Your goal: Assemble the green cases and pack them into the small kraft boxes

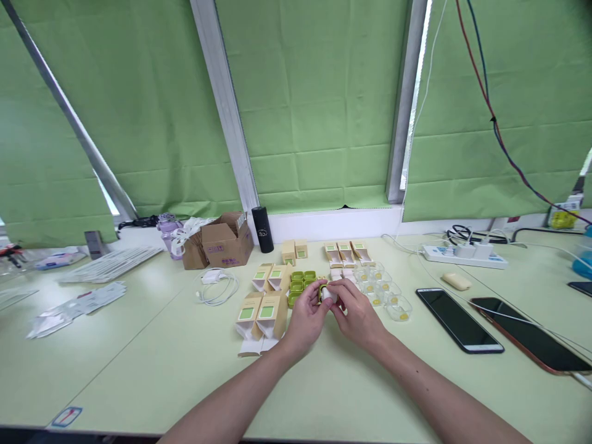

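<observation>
My left hand (308,317) and my right hand (355,313) meet over the middle of the pale green table (161,364). Together their fingers pinch a small white and green piece (328,294). Just behind the hands lie several small green containers (301,283). To the right of them sit several clear round cups (386,296) with yellow bits inside. Small tan cartons with green labels (261,312) lie to the left of my left hand, and more (346,251) stand further back.
A brown cardboard box (225,242), a black bottle (263,229) and a white cable (215,287) are at the back left. Two phones (457,319) (527,336) lie at the right, behind them a power strip (465,254). A keyboard (111,264) is at far left.
</observation>
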Motion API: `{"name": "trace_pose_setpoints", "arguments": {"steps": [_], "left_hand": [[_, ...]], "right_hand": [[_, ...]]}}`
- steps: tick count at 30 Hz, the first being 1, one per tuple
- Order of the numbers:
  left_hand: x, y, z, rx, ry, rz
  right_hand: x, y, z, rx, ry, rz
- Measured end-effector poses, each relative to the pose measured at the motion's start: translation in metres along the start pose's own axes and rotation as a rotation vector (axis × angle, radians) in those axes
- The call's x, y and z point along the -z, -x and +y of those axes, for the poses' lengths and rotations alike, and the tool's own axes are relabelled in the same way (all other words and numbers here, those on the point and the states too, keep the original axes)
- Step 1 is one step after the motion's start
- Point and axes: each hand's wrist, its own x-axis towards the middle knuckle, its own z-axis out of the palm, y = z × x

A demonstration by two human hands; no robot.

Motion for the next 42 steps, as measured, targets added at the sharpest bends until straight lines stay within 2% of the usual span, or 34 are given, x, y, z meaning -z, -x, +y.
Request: {"name": "trace_pose_setpoints", "arguments": {"steps": [15,29,32,38,42], "left_hand": [[0.002,-0.003,-0.007,0.027,0.056,0.037],[0.007,-0.007,-0.007,0.053,0.139,0.016],[0.007,-0.006,-0.005,0.056,0.135,0.025],[0.01,-0.002,0.006,0.039,0.077,-0.058],[0.015,-0.002,0.009,0.027,-0.016,-0.015]], "right_hand": [[0.0,0.001,0.0,-0.057,-0.047,-0.043],[0.002,0.0,0.001,-0.205,-0.114,-0.051],[0.002,0.0,0.002,-0.242,-0.131,-0.057],[0.006,-0.003,0.0,-0.374,-0.22,-0.034],[0.007,-0.007,0.001,-0.468,-0.377,0.021]]}}
